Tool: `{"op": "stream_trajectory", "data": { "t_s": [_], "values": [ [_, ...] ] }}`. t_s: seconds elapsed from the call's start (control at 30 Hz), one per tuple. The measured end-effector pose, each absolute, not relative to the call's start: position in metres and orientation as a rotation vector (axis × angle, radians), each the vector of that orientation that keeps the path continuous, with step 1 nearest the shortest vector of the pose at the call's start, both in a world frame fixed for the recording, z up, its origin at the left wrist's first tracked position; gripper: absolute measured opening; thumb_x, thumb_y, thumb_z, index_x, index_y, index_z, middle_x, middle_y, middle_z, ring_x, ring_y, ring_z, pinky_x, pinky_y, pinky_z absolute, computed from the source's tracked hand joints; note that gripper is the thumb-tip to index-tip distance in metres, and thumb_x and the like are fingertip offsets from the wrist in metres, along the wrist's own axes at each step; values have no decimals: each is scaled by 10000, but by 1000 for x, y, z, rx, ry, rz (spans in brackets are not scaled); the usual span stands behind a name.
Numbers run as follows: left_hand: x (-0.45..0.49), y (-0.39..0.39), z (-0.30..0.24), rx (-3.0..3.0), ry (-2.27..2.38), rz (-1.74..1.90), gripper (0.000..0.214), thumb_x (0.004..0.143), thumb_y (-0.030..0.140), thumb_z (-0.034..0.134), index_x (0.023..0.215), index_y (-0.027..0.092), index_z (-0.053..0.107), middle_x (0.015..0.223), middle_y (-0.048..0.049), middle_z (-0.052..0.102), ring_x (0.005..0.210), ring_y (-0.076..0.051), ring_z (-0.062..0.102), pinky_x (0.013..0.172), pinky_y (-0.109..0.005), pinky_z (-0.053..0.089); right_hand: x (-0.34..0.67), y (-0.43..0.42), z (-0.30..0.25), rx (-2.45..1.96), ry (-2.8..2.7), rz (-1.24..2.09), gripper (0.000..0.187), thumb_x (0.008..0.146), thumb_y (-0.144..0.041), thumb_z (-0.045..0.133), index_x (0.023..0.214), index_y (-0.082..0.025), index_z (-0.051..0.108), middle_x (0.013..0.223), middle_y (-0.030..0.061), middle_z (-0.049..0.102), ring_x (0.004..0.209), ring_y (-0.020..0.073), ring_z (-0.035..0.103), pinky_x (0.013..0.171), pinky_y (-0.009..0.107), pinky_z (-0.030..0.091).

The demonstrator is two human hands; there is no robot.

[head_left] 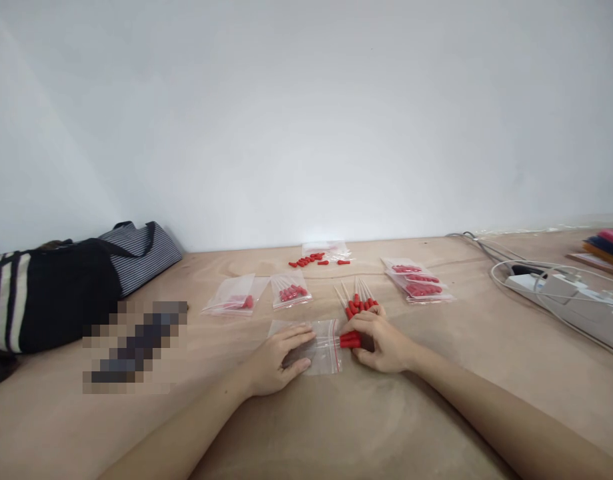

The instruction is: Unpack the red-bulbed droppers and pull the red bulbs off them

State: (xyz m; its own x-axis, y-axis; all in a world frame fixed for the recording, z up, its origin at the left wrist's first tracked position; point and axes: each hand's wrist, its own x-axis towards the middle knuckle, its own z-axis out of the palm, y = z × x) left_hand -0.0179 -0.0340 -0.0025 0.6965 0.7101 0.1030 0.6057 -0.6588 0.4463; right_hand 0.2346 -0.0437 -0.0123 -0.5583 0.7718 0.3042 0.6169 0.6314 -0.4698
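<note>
My left hand (280, 358) lies flat with spread fingers on a clear zip bag (322, 347) with a red seal strip, pressing it onto the tabletop. My right hand (381, 340) is closed round a few red-capped sticks (350, 341) whose red ends point into the bag's mouth. Just behind that hand lies a fanned bunch of red-tipped wooden sticks (359, 300).
Filled small bags (291, 291) (236, 297) (419, 281) and loose red caps (310, 259) lie farther back on the wooden table (306, 420). A striped black bag (61, 287) sits at left. A power strip with white cables (561, 287) and coloured folders (609, 247) are at right.
</note>
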Motion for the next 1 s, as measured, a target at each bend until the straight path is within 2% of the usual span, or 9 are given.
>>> {"op": "stream_trajectory", "data": {
  "t_s": [0.13, 0.23, 0.3, 0.53, 0.73, 0.9, 1.0],
  "values": [
    [-18, -34, -4, 2505, 1032, 397, 439, 815, 339, 488, 1245, 252, 468, 1328, -36, 438, 1212, -224, 400, 1013, -429, 330, 225, -47, -13, -1154, -2376, 372, 264, 701, -281, 584, 954, -218, 546, 912, 32, 612, 867, 192, 530, 819, 354, 272],
    [-19, -34, -4, 2484, 1029, 402, 443, 814, 348, 493, 1246, 257, 466, 1337, -33, 427, 1216, -222, 395, 1020, -425, 321, 219, -48, -14, -1188, -2357, 354, 104, 750, -269, 551, 833, -207, 548, 841, 20, 613, 818, 171, 532, 793, 335, 273],
    [-21, -32, -3, 2483, 1035, 393, 440, 814, 354, 493, 1242, 255, 471, 1335, -36, 430, 1218, -223, 393, 1020, -425, 321, 220, -47, -14, -1205, -2346, 350, 64, 733, -251, 560, 758, -198, 535, 789, 10, 608, 768, 158, 530, 786, 330, 275],
    [-40, -20, -1, 2524, 1069, 336, 440, 813, 385, 494, 1235, 262, 477, 1321, -45, 446, 1215, -223, 401, 1010, -419, 332, 234, -45, -10, -1262, -2380, 371, 95, 645, -134, 526, 705, -200, 495, 688, -26, 580, 642, 126, 495, 773, 315, 295],
    [-51, -14, 1, 2553, 1113, 278, 436, 812, 391, 495, 1223, 247, 487, 1311, -46, 459, 1209, -216, 410, 1010, -409, 332, 226, -45, -14, -1339, -2264, 335, 111, 610, -105, 511, 649, -198, 465, 687, -3, 570, 691, 154, 486, 714, 282, 331],
    [-58, -12, 7, 2573, 1204, 250, 441, 812, 399, 492, 1216, 223, 494, 1295, -52, 478, 1204, -217, 416, 1008, -393, 335, 217, -37, -16, -1461, -2092, 168, 85, 649, -117, 489, 630, -193, 454, 614, -10, 550, 629, 145, 498, 746, 306, 318],
    [-62, -11, 8, 2578, 1230, 246, 436, 810, 402, 494, 1210, 231, 497, 1293, -49, 481, 1195, -219, 426, 1003, -390, 341, 208, -26, -12, -1574, -2108, 16, 75, 693, -117, 462, 664, -182, 485, 656, 18, 595, 638, 159, 524, 768, 335, 290]
  ]
}}
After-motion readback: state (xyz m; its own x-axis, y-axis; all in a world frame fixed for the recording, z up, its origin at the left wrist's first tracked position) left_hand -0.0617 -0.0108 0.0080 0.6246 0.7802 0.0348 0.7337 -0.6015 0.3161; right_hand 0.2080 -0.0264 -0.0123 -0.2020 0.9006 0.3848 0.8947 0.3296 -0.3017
